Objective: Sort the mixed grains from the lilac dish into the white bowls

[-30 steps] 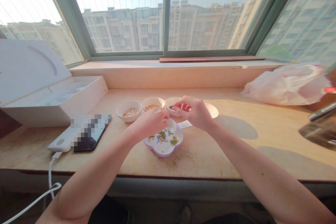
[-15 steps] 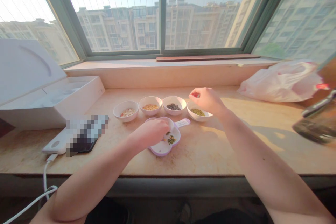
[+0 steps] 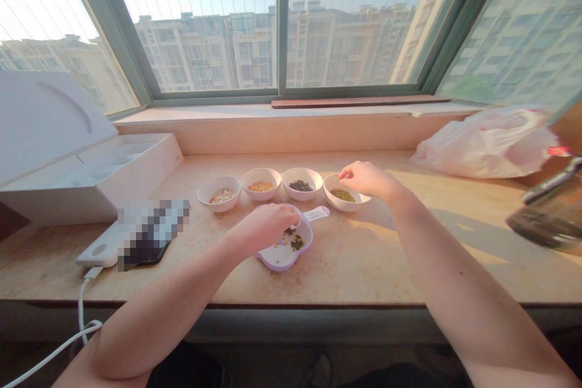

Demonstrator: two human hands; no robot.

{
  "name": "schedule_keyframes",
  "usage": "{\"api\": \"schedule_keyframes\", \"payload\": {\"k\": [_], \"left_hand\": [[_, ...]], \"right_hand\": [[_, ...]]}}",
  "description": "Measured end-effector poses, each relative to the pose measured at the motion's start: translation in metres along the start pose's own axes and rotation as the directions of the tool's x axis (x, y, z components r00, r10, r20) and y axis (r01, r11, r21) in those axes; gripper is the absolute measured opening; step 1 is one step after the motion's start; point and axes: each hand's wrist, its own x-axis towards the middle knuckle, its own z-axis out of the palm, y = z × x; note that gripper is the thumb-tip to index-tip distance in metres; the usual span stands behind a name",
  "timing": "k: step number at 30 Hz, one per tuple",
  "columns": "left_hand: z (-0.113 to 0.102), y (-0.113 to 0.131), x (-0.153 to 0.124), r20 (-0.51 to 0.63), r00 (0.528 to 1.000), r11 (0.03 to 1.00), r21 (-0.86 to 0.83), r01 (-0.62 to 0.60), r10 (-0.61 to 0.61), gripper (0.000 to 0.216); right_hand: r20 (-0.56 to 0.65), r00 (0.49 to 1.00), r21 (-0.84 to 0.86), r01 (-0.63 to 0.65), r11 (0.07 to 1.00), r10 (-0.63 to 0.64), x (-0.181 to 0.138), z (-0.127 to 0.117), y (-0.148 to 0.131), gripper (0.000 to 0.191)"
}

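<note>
A row of small white bowls stands on the wooden sill: one with pale pieces point(image 3: 219, 193), one with yellow grains point(image 3: 260, 182), one with black beans point(image 3: 301, 182), one with green beans point(image 3: 342, 196). In front lies a purple-rimmed white dish point(image 3: 286, 250) holding mixed beans. My left hand point(image 3: 266, 226) rests over that dish's left part, fingers curled in a pinch; what they hold is hidden. My right hand point(image 3: 369, 179) hovers over the green-bean bowl, fingertips pinched together and pointing down into it.
An open white box point(image 3: 86, 170) sits at the left, with a power bank, phone and white cable point(image 3: 136, 236) before it. A white plastic bag point(image 3: 486, 142) lies at the right, beside a blurred dark object point(image 3: 545, 218). The window ledge runs behind the bowls.
My right hand moved from the black-bean bowl to the right, then lowered over the green-bean bowl. My left hand dropped onto the purple dish and stayed there.
</note>
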Motion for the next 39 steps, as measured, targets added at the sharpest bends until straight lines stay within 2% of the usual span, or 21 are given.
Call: {"api": "schedule_keyframes", "payload": {"k": [4,6,8,10,12,14,16,19,22,25,27,31,33,34,36,38,39], "left_hand": [[-0.007,-0.008,0.0,-0.024,1.0,0.994,-0.11,-0.014,0.012,0.033],[-0.01,-0.013,0.001,-0.104,0.995,0.973,-0.231,-0.014,-0.01,0.029],[-0.013,-0.017,0.004,-0.221,0.971,0.896,-0.445,-0.014,-0.095,0.022],[-0.015,-0.018,0.005,-0.306,0.927,0.718,-0.693,-0.06,-0.219,0.014],[-0.019,-0.018,0.006,-0.322,0.889,0.482,-0.865,-0.137,-0.325,0.016],[-0.022,-0.017,0.006,-0.3,0.867,0.272,-0.941,-0.201,-0.399,0.025],[-0.025,-0.016,0.005,-0.266,0.851,0.109,-0.964,-0.243,-0.453,0.033],[-0.028,-0.015,0.006,-0.218,0.841,-0.053,-0.959,-0.279,-0.494,0.041],[-0.027,-0.014,0.007,-0.19,0.838,-0.117,-0.951,-0.288,-0.511,0.044],[-0.023,-0.012,0.007,-0.179,0.835,-0.107,-0.956,-0.272,-0.521,0.047],[-0.02,-0.011,0.008,-0.17,0.831,-0.074,-0.967,-0.245,-0.529,0.047],[-0.016,-0.011,0.01,-0.166,0.827,0.004,-0.981,-0.194,-0.537,0.042],[-0.015,-0.013,0.01,-0.183,0.835,0.09,-0.983,-0.159,-0.519,0.035],[-0.015,-0.014,0.01,-0.207,0.837,0.176,-0.975,-0.134,-0.506,0.03],[-0.017,-0.015,0.007,-0.264,0.854,0.446,-0.894,-0.043,-0.448,0.018],[-0.019,-0.014,0.002,-0.272,0.899,0.746,-0.66,0.086,-0.344,0.016],[-0.02,-0.012,-0.001,-0.233,0.927,0.848,-0.511,0.14,-0.293,0.018]], "right_hand": [[-0.099,0.994,0.003,0.037,0.999,-0.037,0.0,0.002,0.001,0.025],[-0.163,0.985,0.034,0.063,0.997,-0.057,-0.001,0.002,-0.003,0.025],[-0.231,0.971,0.081,0.084,0.993,-0.063,-0.004,0.003,-0.01,0.025],[-0.296,0.952,0.135,0.123,0.983,-0.079,-0.008,0.004,-0.019,0.024],[-0.355,0.928,0.195,0.193,0.962,-0.115,-0.013,0.005,-0.03,0.023],[-0.412,0.897,0.256,0.283,0.924,-0.16,-0.019,0.007,-0.041,0.022],[-0.475,0.857,0.318,0.379,0.869,-0.2,-0.028,0.01,-0.051,0.023],[-0.548,0.795,0.421,0.53,0.736,-0.26,-0.042,0.014,-0.066,0.026],[-0.549,0.76,0.492,0.631,0.6,-0.349,-0.054,0.02,-0.077,0.027],[-0.526,0.712,0.504,0.701,0.505,-0.465,-0.058,0.027,-0.082,0.023],[-0.526,0.695,0.499,0.719,0.483,-0.491,-0.057,0.032,-0.083,0.021],[-0.522,0.706,0.474,0.706,0.526,-0.478,-0.054,0.035,-0.082,0.018],[-0.511,0.716,0.455,0.695,0.557,-0.476,-0.054,0.033,-0.081,0.019],[-0.509,0.72,0.446,0.689,0.571,-0.471,-0.054,0.032,-0.08,0.019],[-0.518,0.726,0.431,0.678,0.596,-0.452,-0.054,0.029,-0.08,0.019],[-0.538,0.727,0.422,0.671,0.61,-0.426,-0.054,0.027,-0.079,0.017],[-0.546,0.727,0.419,0.667,0.616,-0.417,-0.054,0.026,-0.078,0.016]]}}
